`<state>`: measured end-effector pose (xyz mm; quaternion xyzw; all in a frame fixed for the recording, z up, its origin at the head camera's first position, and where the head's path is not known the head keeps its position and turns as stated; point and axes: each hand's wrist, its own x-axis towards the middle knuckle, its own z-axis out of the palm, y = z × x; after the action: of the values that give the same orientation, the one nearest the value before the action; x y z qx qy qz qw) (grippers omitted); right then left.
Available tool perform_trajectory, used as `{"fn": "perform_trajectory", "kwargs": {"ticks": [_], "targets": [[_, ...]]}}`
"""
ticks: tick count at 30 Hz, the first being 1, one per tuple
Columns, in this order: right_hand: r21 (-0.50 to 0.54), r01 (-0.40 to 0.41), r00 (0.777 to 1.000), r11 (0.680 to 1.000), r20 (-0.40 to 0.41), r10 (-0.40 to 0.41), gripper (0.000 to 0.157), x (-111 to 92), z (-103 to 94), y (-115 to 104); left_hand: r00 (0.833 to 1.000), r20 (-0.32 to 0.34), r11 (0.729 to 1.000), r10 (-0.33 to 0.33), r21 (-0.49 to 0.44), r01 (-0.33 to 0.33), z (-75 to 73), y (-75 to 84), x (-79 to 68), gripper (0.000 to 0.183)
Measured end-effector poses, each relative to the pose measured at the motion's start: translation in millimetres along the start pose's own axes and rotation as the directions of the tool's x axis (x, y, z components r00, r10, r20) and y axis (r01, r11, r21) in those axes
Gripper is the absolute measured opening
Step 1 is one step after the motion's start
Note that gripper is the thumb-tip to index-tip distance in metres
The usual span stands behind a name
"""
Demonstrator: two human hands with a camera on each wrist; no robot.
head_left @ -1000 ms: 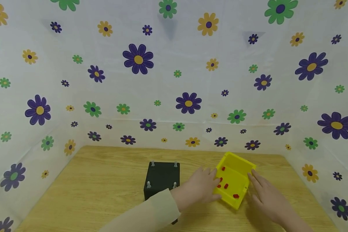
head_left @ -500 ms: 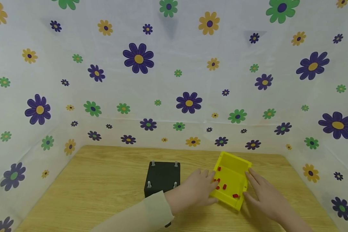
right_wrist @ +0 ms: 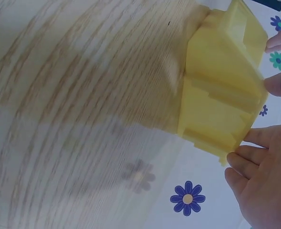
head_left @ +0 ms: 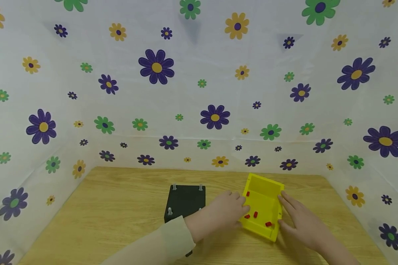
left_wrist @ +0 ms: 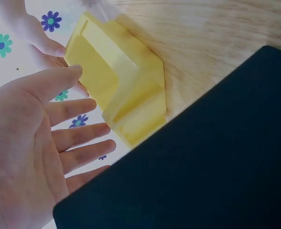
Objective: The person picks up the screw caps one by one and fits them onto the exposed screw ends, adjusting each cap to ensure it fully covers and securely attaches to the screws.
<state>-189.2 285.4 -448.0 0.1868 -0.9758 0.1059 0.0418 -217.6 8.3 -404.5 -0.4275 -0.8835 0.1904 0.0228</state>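
Note:
A shallow yellow plastic bin (head_left: 266,206) stands slightly turned on the table, with several small red pieces (head_left: 255,214) scattered on its floor. My left hand (head_left: 220,211) is at its left wall, fingertips at the rim. In the left wrist view that hand (left_wrist: 26,138) has its fingers extended, thumb and fingertips by the bin's edge (left_wrist: 135,71). At the opposite wall, my right hand (head_left: 303,224) lies with fairly straight fingers against the side. The right wrist view shows the thumb and fingertips of this hand (right_wrist: 269,176) touching the bin's outer wall (right_wrist: 216,86).
Left of the bin is a black box (head_left: 187,200) with upright silver pegs (head_left: 174,187) near its corners. My left forearm hides its front part. It fills the lower right of the left wrist view. A white flowered cloth (head_left: 199,99) encloses the wooden table (head_left: 119,206).
The yellow bin has shifted a little to the left, and both hands have moved along with it. Some red pieces have shifted within it, and the left fingers now hide part of its left side.

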Motion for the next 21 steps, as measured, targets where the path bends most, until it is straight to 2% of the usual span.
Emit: {"fn": "perform_trajectory", "kwargs": {"ticks": [10, 21], "targets": [[0.004, 0.006, 1.000, 1.000, -0.016, -0.006, 0.073, 2.7, -0.2, -1.4, 0.996, 0.040, 0.996, -0.081, -0.041, 0.082, 0.0, -9.2, 2.1, 0.061], [0.036, 0.001, 1.000, 0.999, -0.008, -0.001, 0.073, 0.1, 2.9, -3.2, 0.997, 0.062, 0.998, -0.049, -0.037, 0.051, 2.4, -9.7, -0.8, 0.063]]}}
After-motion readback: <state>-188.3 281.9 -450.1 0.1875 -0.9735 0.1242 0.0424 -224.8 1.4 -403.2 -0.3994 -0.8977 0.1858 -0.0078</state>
